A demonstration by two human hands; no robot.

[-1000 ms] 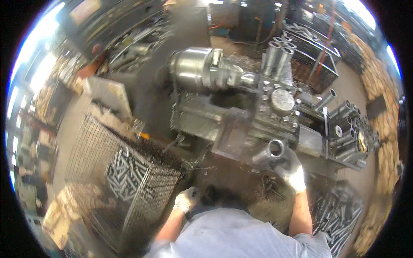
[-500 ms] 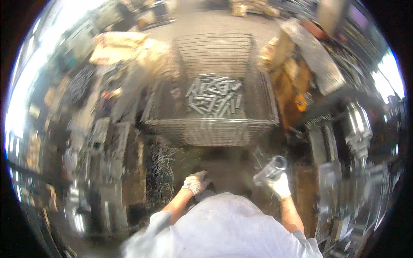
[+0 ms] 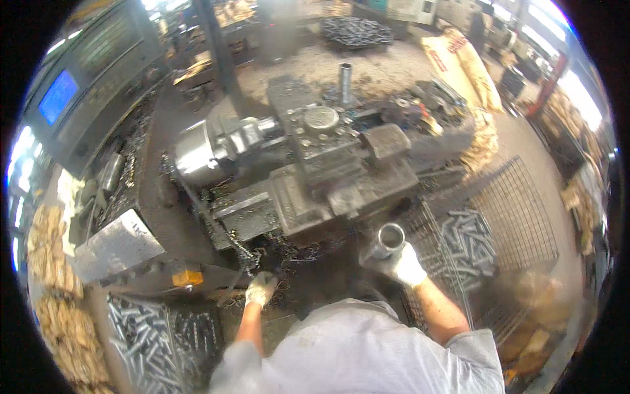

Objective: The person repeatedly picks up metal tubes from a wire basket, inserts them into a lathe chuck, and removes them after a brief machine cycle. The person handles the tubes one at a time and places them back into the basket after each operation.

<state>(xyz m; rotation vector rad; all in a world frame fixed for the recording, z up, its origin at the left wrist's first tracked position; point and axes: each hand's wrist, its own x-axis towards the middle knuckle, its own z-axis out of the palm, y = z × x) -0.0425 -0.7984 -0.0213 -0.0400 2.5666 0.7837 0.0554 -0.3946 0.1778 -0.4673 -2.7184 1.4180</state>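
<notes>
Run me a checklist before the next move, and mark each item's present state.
1. Shiny, hollow steel tube in hand: ok, the white-gloved right hand grips it.
2. White-gloved left hand empty: cannot tell, its palm is hidden.
3. Both hands apart from the large, shiny, cylindrical metal chuck: ok.
4. Chuck at a standstill: cannot tell from a still picture.
5. Space beside the left hand free of curly grey metal shavings: not ok, some are close by.
</notes>
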